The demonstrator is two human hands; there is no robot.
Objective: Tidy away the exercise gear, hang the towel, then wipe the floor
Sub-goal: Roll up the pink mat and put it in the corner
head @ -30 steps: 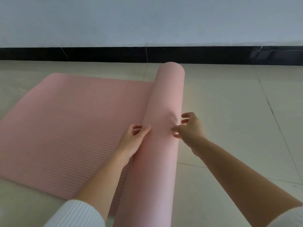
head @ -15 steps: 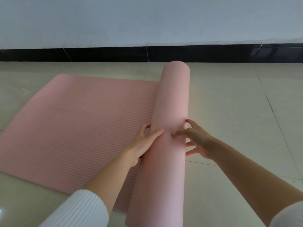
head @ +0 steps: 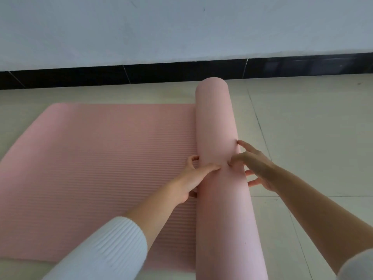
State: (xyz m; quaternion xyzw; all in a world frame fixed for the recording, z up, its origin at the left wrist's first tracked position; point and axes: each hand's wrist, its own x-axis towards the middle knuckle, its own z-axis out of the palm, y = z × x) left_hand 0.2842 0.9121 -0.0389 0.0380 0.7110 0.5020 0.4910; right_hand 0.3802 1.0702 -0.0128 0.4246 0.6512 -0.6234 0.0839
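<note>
Tiled floor (head: 312, 138): my left hand (head: 193, 178) grips the partly rolled pink yoga mat (head: 216, 122) lying on it, right hand (head: 258, 168) presses it, fingers spread. Rolling unfinished; hanging and wiping left, I judge.

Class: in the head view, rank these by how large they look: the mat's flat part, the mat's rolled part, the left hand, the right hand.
1. flat part of the mat
2. rolled part of the mat
3. left hand and right hand: alike, so unranked.
</note>
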